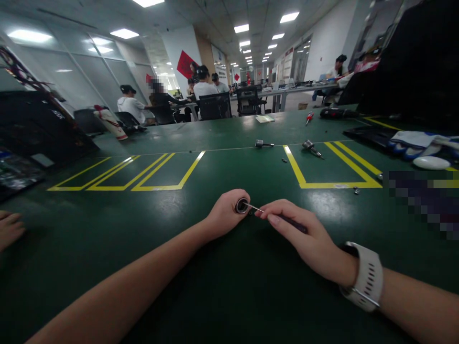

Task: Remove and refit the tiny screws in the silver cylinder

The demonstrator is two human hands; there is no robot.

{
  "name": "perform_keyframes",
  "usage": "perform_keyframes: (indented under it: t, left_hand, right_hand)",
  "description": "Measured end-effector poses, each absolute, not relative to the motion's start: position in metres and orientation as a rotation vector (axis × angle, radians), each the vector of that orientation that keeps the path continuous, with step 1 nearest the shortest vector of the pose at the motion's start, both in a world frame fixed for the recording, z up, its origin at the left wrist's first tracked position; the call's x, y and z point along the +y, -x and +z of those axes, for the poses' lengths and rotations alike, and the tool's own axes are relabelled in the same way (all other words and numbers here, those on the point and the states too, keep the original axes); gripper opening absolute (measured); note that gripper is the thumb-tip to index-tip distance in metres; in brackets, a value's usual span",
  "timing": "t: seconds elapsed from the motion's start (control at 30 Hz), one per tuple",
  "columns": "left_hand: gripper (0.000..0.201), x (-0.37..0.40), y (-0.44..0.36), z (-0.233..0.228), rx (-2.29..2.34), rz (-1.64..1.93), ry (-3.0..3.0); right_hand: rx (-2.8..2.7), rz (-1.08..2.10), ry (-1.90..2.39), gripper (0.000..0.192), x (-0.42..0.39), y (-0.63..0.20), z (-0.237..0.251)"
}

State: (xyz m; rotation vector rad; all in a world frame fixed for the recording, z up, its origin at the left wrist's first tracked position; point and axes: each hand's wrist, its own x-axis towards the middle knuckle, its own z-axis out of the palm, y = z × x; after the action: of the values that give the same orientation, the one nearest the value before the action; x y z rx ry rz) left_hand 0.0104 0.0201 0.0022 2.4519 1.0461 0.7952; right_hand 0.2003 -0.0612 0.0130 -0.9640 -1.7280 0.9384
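Near the middle of the table, my left hand [225,213] is closed around a dark, round metal part with a hollow end [237,207], whose ring-shaped opening faces up and to the right. My right hand [308,236] grips a thin screwdriver [296,225] by its dark handle. Its slim metal shaft points left, and the tip is at the part's opening; how deep it reaches I cannot tell. A tiny dark piece [250,213] lies beside my left hand. Most of the round part is hidden in my palm.
On the green table [172,286], two metal chuck-like pieces [264,143] lie ahead, with small bits [356,190] nearby. Farther back are a red screwdriver [309,118] and a black power tool [337,112]. Gloves [419,143] lie right. Another person's hand [10,230] rests at left.
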Motion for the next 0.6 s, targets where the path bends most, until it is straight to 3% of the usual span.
perform_keyframes:
  t: [0.23,0.6]
  left_hand:
    - [0.009,0.0185,-0.0107,0.0015,1.020,0.811,-2.487]
    - [0.010,0.0186,-0.0119,0.0014,1.039,0.797,-2.523]
  right_hand:
    - [-1.893,0.713,0.935,0.016,-0.0642,-0.1949,0.0127]
    - [-1.825,0.903,0.983,0.018,-0.0611,-0.1986,0.0147]
